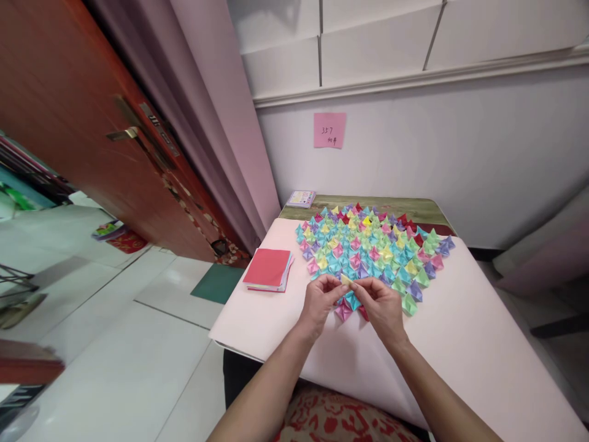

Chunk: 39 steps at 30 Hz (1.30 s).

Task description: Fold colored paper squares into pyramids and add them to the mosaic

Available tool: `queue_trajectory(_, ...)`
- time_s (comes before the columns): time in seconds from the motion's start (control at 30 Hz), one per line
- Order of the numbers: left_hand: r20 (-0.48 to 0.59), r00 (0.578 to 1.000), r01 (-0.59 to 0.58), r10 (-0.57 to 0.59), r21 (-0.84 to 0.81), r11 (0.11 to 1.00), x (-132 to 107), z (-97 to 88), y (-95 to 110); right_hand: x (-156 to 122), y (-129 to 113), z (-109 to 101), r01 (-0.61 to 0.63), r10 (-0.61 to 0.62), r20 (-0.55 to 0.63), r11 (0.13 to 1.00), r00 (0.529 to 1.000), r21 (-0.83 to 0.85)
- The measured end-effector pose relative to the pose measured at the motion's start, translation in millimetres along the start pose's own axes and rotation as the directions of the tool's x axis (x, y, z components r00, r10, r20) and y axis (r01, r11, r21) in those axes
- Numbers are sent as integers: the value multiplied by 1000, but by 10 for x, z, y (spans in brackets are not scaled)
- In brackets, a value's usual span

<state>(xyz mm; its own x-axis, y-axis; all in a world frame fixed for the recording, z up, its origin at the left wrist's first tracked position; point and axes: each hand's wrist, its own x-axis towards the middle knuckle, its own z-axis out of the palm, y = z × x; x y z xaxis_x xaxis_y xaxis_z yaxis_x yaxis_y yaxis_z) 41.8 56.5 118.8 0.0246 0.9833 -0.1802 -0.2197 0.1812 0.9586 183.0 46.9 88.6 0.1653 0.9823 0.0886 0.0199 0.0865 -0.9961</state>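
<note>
Between my two hands is a small piece of folded yellow paper (346, 280), pinched from both sides at the fingertips. My left hand (321, 301) grips its left side with thumb and forefinger closed. Its right side is pinched by my right hand (381, 305). Much of the paper is covered by my fingers. Just beyond and below my hands, many folded paper pieces (354, 244) in blue, green, pink, yellow, purple and red stand in close rows on the pale pink table cover (464, 319). A few of them are hidden behind my hands.
Left on the table lies a stack of square coloured paper (267, 268), red on top. At the back left corner is a small printed pad (301, 198). A pink note (329, 130) is stuck to the wall behind. A brown door (92, 110) stands at left.
</note>
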Motion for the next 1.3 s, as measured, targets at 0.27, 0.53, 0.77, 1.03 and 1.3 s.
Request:
queue_trajectory(0.27, 172, 962, 234, -210, -136, 963, -18, -66, -37, -15, -10, -21, 167, -174, -23, 969, 984, -180)
queue_trajectory(0.53, 185, 955, 261, -234, -143, 955, -28, -131, -36, -41, -83, -20, 192, -177, 116, 972, 977, -138)
queue_trajectory(0.77, 292, 938, 214, -185, -71, 974, -60, -196, 70, 5, -178, -46, -202, 144, 308, 965, 940, 165)
queue_trajectory(1.03, 147, 989, 0, -8, 49, 999, -83, -136, 21, 14, -93, -51, -203, 151, 289, 966, 946, 160)
queue_trajectory(1.3, 130, 990, 54, -47, -53, 997, -118, -76, 31, 31, -154, -33, -216, 176, 240, 964, 955, 156)
